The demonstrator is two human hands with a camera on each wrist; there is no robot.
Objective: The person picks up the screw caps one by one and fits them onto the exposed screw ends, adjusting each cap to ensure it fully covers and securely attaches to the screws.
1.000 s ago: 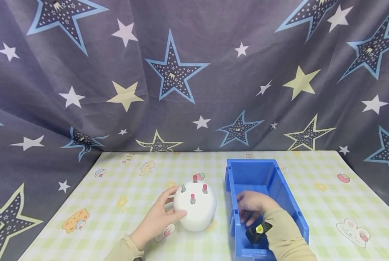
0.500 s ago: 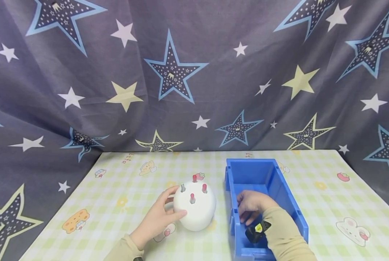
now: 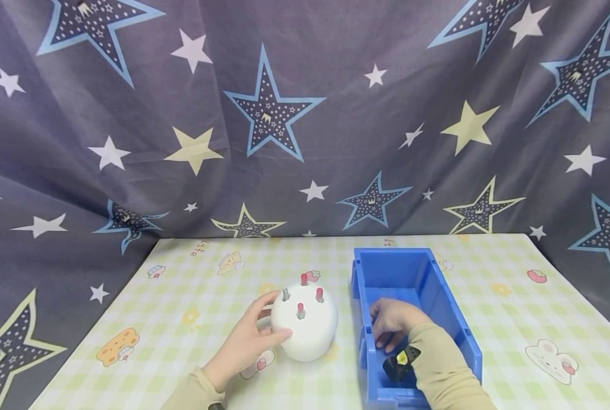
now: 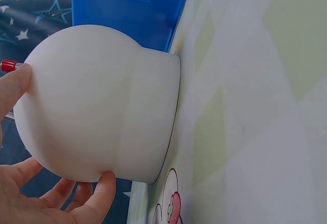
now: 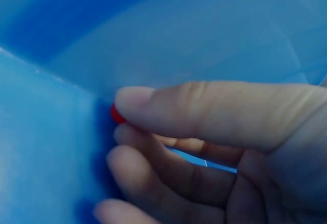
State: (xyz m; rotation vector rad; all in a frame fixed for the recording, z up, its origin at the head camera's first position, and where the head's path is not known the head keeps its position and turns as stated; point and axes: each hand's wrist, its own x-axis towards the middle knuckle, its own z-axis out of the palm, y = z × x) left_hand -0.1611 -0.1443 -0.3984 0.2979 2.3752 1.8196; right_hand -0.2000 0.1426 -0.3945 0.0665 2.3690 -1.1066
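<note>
A white rounded dome [image 3: 305, 333] with a narrower base stands on the table. Three red-tipped pegs [image 3: 319, 295] and one grey peg [image 3: 286, 294] stick up from its top. My left hand [image 3: 247, 344] holds it from the left; in the left wrist view the thumb lies beside a red tip [image 4: 8, 65] and the fingertips press the dome's side. My right hand [image 3: 394, 322] is down inside the blue bin [image 3: 394, 267]. In the right wrist view, its thumb and index finger pinch a small red-tipped piece [image 5: 117, 114], mostly hidden by the thumb, near the bin's wall.
The bin's raised walls surround the right hand, to the right of the dome. A black wrist camera [image 3: 398, 367] sits under the right wrist. A checked cloth [image 3: 182, 296] covers the table, and a dark star-patterned curtain [image 3: 336, 171] hangs behind.
Both hands, the dome and the bin keep their places. Only a very slight shift of the head view shows.
</note>
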